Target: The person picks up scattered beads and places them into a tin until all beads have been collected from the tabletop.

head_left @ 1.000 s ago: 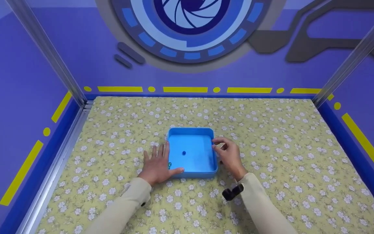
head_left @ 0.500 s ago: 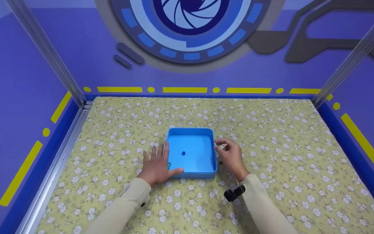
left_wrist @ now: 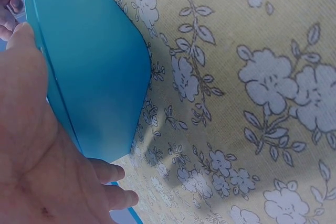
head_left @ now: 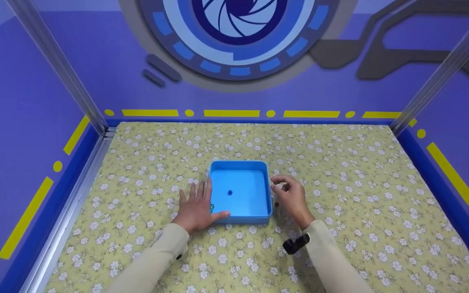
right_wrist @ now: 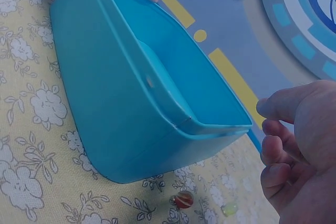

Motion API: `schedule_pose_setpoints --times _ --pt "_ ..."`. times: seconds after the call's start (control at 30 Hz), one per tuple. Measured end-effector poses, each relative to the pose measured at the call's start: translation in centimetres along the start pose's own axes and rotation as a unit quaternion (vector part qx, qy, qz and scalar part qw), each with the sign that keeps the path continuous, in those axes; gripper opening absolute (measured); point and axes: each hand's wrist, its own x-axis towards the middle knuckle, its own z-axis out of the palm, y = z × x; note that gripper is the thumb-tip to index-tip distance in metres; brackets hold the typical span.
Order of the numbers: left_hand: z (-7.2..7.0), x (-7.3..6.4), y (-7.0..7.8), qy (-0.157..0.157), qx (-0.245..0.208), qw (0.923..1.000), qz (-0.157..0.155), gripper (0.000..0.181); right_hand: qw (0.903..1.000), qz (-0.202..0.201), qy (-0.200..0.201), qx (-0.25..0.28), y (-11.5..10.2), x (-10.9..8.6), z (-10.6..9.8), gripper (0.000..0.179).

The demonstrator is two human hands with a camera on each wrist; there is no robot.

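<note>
In the head view a square blue plastic box (head_left: 240, 220) sits on the tablecloth, its top uncovered. A dark blue marble (head_left: 230, 192) lies on its floor, and a green marble (head_left: 212, 207) is at the left wall. My left hand (head_left: 195, 206) rests at the box's left side, fingers spread and thumb over the front rim. Just off the right rim is my right hand (head_left: 292, 197), its fingers loosely bent, with nothing visible between thumb and forefinger. Beside the box in the right wrist view lie a red marble (right_wrist: 184, 199) and a yellow-green one (right_wrist: 229, 208).
A yellow flowered tablecloth (head_left: 360, 183) covers the table around the box. Purple panels (head_left: 316, 89) with yellow dashes close off the back and both sides. Metal posts (head_left: 75, 89) stand at the back corners.
My right hand has drawn slightly right, away from the box's right rim. The left hand, the box and the marbles in it stay in place.
</note>
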Motion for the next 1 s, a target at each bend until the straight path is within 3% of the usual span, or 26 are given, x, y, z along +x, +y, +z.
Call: schedule_pose_setpoints --times 0.63,1.0 --pt "-0.1 -0.1 0.0 -0.009 0.003 1.0 -0.003 0.118 0.9993 0.03 -0.011 0.018 1.1 -0.4 -0.3 0.023" --pt "-0.1 -0.1 0.2 0.037 0.019 0.9991 0.012 0.118 0.9996 0.02 -0.015 0.011 2.1 -0.6 -0.9 0.022"
